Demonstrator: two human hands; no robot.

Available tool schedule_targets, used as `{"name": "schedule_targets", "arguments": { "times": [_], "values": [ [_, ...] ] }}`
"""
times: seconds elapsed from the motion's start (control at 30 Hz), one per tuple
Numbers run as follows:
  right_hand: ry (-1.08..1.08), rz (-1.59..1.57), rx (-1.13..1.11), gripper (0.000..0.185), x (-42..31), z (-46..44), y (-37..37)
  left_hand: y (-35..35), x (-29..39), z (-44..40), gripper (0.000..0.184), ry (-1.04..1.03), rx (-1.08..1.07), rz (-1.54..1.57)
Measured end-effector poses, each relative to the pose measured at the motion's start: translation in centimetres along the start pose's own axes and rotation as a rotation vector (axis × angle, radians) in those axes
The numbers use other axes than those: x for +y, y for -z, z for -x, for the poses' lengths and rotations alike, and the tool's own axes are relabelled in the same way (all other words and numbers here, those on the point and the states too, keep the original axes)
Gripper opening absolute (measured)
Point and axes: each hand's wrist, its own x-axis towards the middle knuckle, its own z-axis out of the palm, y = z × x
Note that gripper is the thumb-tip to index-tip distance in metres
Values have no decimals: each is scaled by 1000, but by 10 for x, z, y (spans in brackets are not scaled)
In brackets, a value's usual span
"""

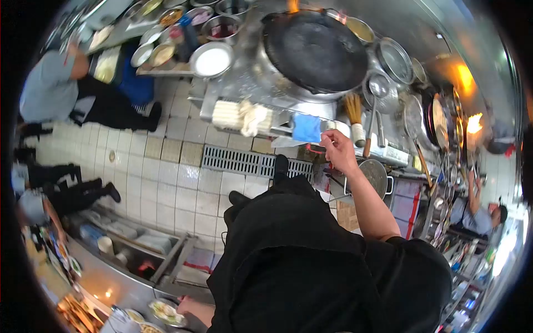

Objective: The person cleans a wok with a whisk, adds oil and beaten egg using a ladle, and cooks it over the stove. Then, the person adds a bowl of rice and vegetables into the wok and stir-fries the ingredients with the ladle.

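Note:
My right hand (337,151) is closed in a pinch beside a folded blue cloth (306,128) on the stove's front edge. Its fingertips meet the cloth's right side, above a red part (315,148); what they grip, if anything, is too small to make out. Behind me on the counter, my left hand (191,309) is closed at the rim of a plate of food (166,312), its fingers partly hidden. A large black wok (315,51) sits on the stove ahead. Right of the cloth lie a bamboo brush (354,115) and a ladle (378,87).
Bowls of ingredients and a white-filled bowl (211,59) stand at upper left. A floor grate (244,162) crosses the tiles. A pot (372,178) stands under my right forearm. Flames (473,123) rise at the right. Other people work at left and far right.

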Motion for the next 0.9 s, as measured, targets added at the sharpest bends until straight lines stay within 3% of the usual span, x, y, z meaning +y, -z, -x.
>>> {"name": "schedule_targets", "arguments": {
  "times": [0.03, 0.1, 0.13, 0.2, 0.23, 0.3, 0.37, 0.47, 0.53, 0.57, 0.67, 0.8, 0.83, 0.87, 0.9],
  "values": [
    [-3, -20, 30, 16, 11, -8, 18, 4, -19, 1, 36, 5, -34, -10],
    [220, 128, 262, 15, 44, -31, 58, -7, -74, 46, 33, -37, -301, -368],
    [125, 97, 386, 17, 43, -38, 79, -18, -107, 91, 32, -100, -493, -584],
    [86, 445, 619, 25, 41, -47, 125, -31, -180, 204, 31, -249, -899, -832],
    [5, 539, 634, 30, 54, -53, 148, -28, -216, 271, 31, -325, -1109, -886],
    [-214, 713, 456, 37, 94, -65, 182, 8, -278, 408, 31, -442, -1550, -921],
    [-284, 773, 303, 41, 123, -69, 189, 67, -330, 537, 17, -621, -2115, -825],
    [-330, 731, 268, 41, 128, -66, 180, 144, -358, 679, 21, -932, -2784, -705],
    [-360, 706, 261, 43, 138, -65, 173, 171, -385, 726, 19, -1275, -2843, -452],
    [-375, 696, 274, 43, 146, -63, 172, 174, -402, 735, 19, -1268, -2867, -446],
    [-384, 615, 321, 42, 148, -59, 168, 178, -435, 743, 22, -1652, -2992, -627],
    [-226, 548, 656, 37, 124, -43, 153, 177, -445, 744, 21, -1746, -3109, -482],
    [-166, 478, 660, 36, 114, -43, 145, 178, -444, 746, 21, -1732, -3138, -464],
    [-184, 511, 470, 35, 102, -48, 138, 178, -442, 747, 20, -1732, -3166, -498],
    [-130, 605, 426, 44, 92, -48, 121, 175, -441, 750, 20, -1740, -3174, -532]
  ]
}}
